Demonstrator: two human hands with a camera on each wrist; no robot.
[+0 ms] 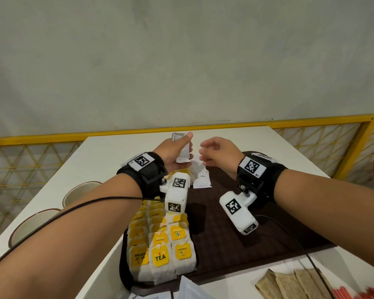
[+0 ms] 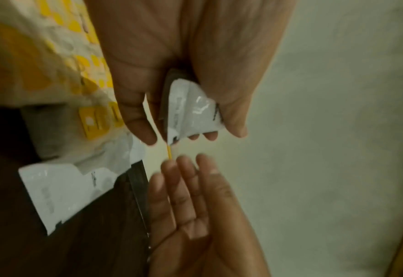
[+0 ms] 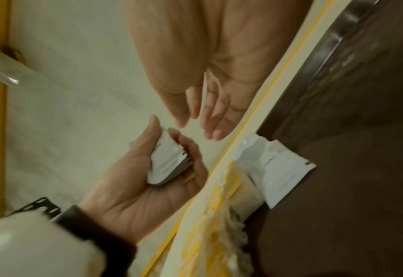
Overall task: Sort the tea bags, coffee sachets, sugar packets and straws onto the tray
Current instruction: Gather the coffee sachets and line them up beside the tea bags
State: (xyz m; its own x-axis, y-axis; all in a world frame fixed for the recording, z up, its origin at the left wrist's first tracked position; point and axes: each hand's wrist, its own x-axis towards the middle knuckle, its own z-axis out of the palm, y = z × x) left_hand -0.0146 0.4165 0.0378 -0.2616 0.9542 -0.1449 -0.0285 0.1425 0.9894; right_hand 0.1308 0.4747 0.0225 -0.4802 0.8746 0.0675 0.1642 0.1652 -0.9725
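Packets [image 1: 289,284] of brown paper lie nearest us on the white worktop [image 1: 99,169], at the front right just off the tray, with something red and blurred [image 1: 363,293] beside them, perhaps the straws; both, we judge, are waiting their turn. Next comes the dark brown tray [image 1: 235,244], whose left side is filled with tea bags [image 1: 162,240] in neat rows with their yellow tags up, so that group looks done. At the tray's far end, just past the tea bags, white coffee sachets [image 1: 200,176] lie overlapping, one marked Coffee, which suggests a second group being started there. Above them our left hand [image 1: 174,153] grips a small stack of white sachets [image 1: 181,151] between thumb and curled fingers, held upright and fanned a little, we think so that one can be peeled off at a time. Our right hand [image 1: 218,154] hangs just beside it, fingers loosely extended toward the stack and holding nothing; it looks ready to take the next sachet and lay it down. To the left, off the tray, stand two bowls [image 1: 50,221] with dark rims.
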